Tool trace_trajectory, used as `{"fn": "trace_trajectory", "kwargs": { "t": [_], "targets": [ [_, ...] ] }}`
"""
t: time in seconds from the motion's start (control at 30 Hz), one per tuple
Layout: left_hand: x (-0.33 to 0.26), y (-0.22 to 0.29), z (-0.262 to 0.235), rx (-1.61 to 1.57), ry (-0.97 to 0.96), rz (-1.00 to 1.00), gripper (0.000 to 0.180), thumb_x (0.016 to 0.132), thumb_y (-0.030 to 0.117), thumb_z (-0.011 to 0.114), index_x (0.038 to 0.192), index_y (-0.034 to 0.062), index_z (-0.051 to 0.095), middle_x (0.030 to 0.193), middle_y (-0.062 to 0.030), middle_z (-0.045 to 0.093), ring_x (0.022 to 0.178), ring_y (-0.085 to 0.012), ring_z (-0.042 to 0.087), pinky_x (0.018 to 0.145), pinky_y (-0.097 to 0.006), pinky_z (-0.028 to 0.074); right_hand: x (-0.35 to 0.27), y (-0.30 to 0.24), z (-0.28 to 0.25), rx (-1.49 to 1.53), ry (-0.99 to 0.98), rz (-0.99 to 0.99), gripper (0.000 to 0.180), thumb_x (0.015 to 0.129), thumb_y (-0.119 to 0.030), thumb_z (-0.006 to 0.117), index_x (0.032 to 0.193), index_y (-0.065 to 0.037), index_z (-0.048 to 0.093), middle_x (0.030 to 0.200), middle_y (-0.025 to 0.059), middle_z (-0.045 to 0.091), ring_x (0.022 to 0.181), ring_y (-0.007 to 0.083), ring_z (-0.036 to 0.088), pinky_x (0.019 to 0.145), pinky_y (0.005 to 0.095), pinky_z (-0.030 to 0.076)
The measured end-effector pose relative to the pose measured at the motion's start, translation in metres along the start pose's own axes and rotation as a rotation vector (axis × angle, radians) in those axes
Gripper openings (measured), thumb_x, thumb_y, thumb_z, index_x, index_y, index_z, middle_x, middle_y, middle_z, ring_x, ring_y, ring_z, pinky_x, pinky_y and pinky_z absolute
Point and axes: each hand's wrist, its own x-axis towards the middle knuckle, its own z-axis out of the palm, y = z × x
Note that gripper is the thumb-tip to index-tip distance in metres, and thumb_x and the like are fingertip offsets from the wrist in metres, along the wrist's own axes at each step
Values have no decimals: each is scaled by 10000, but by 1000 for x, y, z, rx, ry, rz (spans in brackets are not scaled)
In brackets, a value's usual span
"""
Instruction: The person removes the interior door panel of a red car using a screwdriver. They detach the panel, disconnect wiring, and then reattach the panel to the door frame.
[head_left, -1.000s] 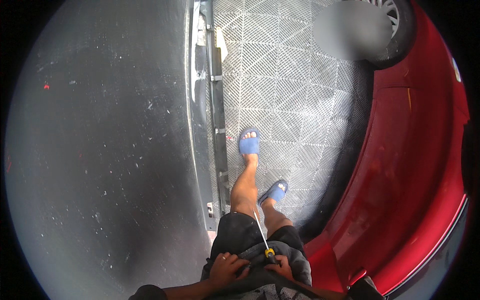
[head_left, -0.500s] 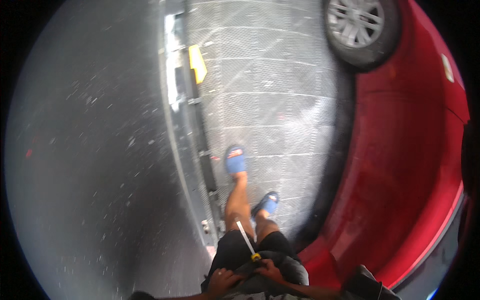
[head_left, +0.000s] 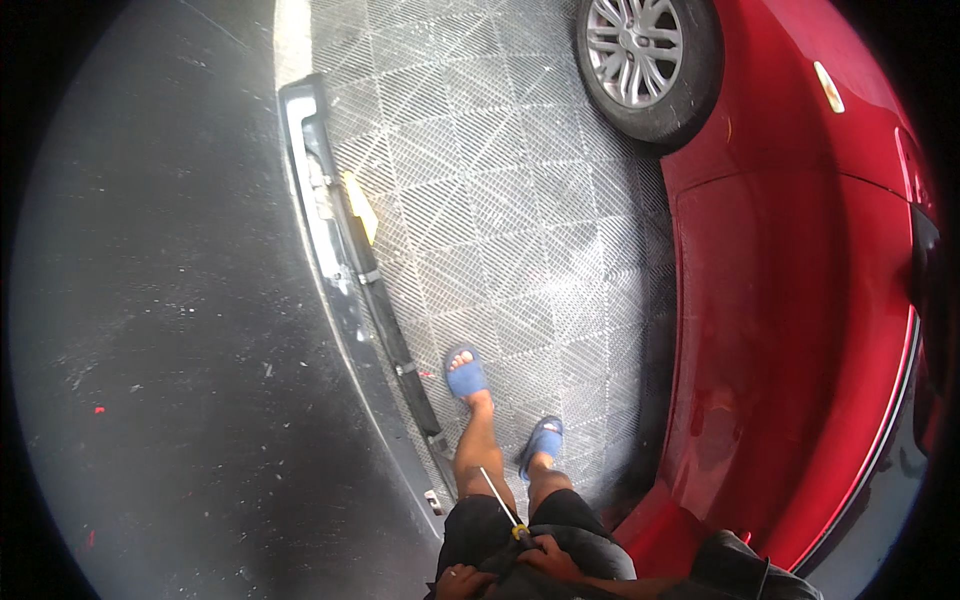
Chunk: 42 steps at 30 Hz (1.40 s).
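My right hand (head_left: 545,548) is clamped on the yellow-and-black handle of a thin steel-shafted screwdriver (head_left: 498,496), its shaft angling up past my left knee. My left hand (head_left: 462,581) rests low by my black shorts (head_left: 480,525); I cannot tell its grip. I stand in blue slide sandals (head_left: 465,378) on grey grid-tile floor (head_left: 500,200), beside a glossy red car (head_left: 790,330).

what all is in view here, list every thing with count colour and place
car: one, red, right side
wheel: one, silver rim with black tyre, top right
grid floor tiles: many, grey, centre
rail: one, dark with a yellow tag, along the tiles' left edge
smooth floor: one, dark grey, left
screwdriver: one, yellow-collared with thin metal shaft, bottom centre
sandals: two, blue, on the person's feet
left hand: one, bottom edge
right hand: one, holding the screwdriver
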Motion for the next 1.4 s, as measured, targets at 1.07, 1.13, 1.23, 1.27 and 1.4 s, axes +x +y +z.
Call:
{"fn": "trace_trajectory", "kwargs": {
  "t": [1.07, 1.13, 1.23, 1.27, 1.4],
  "targets": [
    [302, 120, -509, -210, 323, -170, 196, 1034, 153, 717, 1159, 2, 735, 831, 21, 578, 758, -104, 505, 696, -323, 490, 87, -226, -223, 954, 989, -241, 168, 1068, -162, 690, 1158, -73, 579, 1038, 78, 664, 1009, 220, 672, 910, 383, 538],
    [339, 65, -550, -424, 312, -411, 237, 1032, 207, 684, 1138, 2, 735, 892, -14, 621, 844, -148, 581, 810, -328, 512, 96, -234, -231, 1362, 982, -259, 135, 1098, -181, 662, 1155, -93, 577, 966, 44, 662, 785, 138, 689, 688, 322, 556],
    [366, 50, -628, -417, 156, -603, 338, 1011, 287, 676, 1122, -27, 727, 1023, -88, 722, 965, -218, 661, 916, -400, 529, 70, -272, -259, 1697, 1183, -160, 124, 1104, -174, 658, 1165, -111, 570, 902, 30, 639, 583, 110, 632, 501, 280, 494],
    [373, 31, -660, -155, 82, -490, 378, 1012, 308, 676, 1131, -47, 724, 1059, -138, 742, 988, -250, 676, 919, -414, 531, 72, -270, -254, 1680, 1289, -135, 126, 1110, -168, 648, 1178, -109, 560, 864, 25, 619, 526, 115, 607, 435, 278, 461],
    [389, -31, -812, 911, 41, -29, 490, 1034, 360, 621, 1118, -107, 747, 1159, -345, 743, 1119, -499, 695, 1014, -520, 529, 71, -272, -210, 1767, 1608, -47, 141, 1097, -154, 658, 1199, -148, 561, 820, 25, 608, 567, 108, 588, 506, 289, 468]
  ]
}}
